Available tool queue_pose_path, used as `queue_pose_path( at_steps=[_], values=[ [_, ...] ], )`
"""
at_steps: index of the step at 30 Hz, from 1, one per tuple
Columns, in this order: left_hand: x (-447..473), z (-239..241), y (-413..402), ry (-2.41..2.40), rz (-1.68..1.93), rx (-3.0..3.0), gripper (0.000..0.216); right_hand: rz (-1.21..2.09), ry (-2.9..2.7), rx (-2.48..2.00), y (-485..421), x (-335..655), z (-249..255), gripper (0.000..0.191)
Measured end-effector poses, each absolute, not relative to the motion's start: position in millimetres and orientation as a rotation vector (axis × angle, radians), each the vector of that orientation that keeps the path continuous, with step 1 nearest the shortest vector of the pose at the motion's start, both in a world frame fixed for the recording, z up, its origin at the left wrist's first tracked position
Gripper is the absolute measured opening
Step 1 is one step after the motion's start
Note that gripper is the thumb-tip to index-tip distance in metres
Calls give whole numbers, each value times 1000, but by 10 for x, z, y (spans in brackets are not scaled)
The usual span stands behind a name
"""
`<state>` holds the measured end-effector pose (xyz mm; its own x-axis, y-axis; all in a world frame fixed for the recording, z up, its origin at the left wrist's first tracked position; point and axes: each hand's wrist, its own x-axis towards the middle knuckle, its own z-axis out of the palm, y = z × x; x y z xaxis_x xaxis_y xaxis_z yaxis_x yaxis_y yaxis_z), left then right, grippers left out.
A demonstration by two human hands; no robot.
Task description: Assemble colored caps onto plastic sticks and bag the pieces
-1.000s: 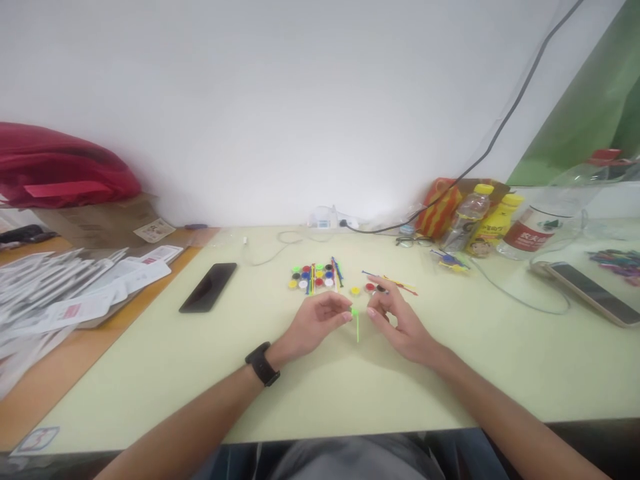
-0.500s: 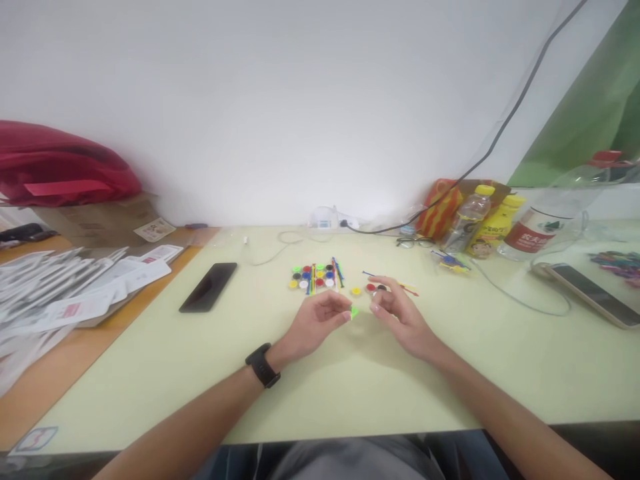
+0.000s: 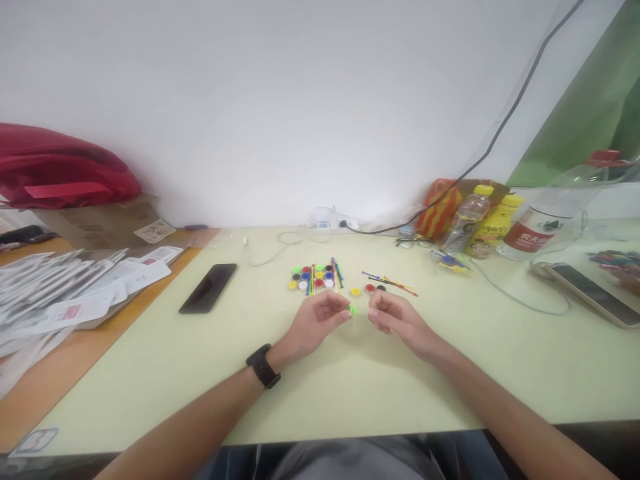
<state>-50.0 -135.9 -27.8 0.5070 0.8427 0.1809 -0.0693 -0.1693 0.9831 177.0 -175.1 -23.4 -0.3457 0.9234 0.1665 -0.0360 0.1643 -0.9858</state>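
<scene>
My left hand [image 3: 321, 317], with a black watch on the wrist, pinches a small bright green plastic piece [image 3: 353, 311] between thumb and fingertips above the table. Just to its right, my right hand [image 3: 397, 319] has thumb and fingers pressed together; whatever they hold, if anything, is too small to make out. Beyond the hands lie a yellow disc [image 3: 355, 292], a red disc [image 3: 369, 289] and a black disc [image 3: 381, 289]. Thin coloured plastic sticks [image 3: 390, 281] lie behind these. Farther left, several coloured discs [image 3: 296, 276] sit in rows with upright-laid sticks [image 3: 339, 272] among them.
A black phone [image 3: 208, 288] lies to the left, another phone [image 3: 595, 293] to the right. Bottles [image 3: 537, 230], a snack bag [image 3: 440, 207] and glasses [image 3: 415, 242] stand or lie at the back right. White packets [image 3: 75, 287] and a cardboard box [image 3: 95, 223] are at the left.
My right hand's fingers have drawn in from spread to curled together, uncovering the sticks behind. The green piece in my left hand has turned slightly.
</scene>
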Motion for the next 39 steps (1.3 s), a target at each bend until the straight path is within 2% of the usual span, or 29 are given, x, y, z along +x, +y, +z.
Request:
queue_pose_path(
  at_steps=[19,21,25,26,27,29,30,32,34,39],
  values=[
    [-472,-291,-1396,653,857,1495,30,1121,-1706,-997,-1766,1727,-273,28],
    [-476,-292,-1391,661,865,1477,31,1064,-1694,-995,-1774,1736,-288,31],
    [-481,-297,-1383,650,861,1440,30,878,-1666,-975,-1801,1734,-323,58],
    [-481,-297,-1383,644,858,1432,30,847,-1657,-972,-1808,1734,-328,59],
    [-481,-296,-1383,639,856,1424,30,836,-1653,-978,-1813,1738,-330,53],
    [-482,-294,-1385,634,860,1417,30,912,-1695,-1019,-1815,1757,-324,28],
    [-482,-293,-1385,634,865,1416,30,992,-1731,-1042,-1813,1772,-315,35],
    [-485,-295,-1384,637,872,1419,31,1153,-1798,-1047,-1802,1800,-291,59],
    [-487,-299,-1381,642,875,1423,32,1196,-1813,-1007,-1788,1814,-264,66],
    [-488,-307,-1375,629,862,1424,33,1101,-1736,-988,-1767,1769,-225,41]
  ],
)
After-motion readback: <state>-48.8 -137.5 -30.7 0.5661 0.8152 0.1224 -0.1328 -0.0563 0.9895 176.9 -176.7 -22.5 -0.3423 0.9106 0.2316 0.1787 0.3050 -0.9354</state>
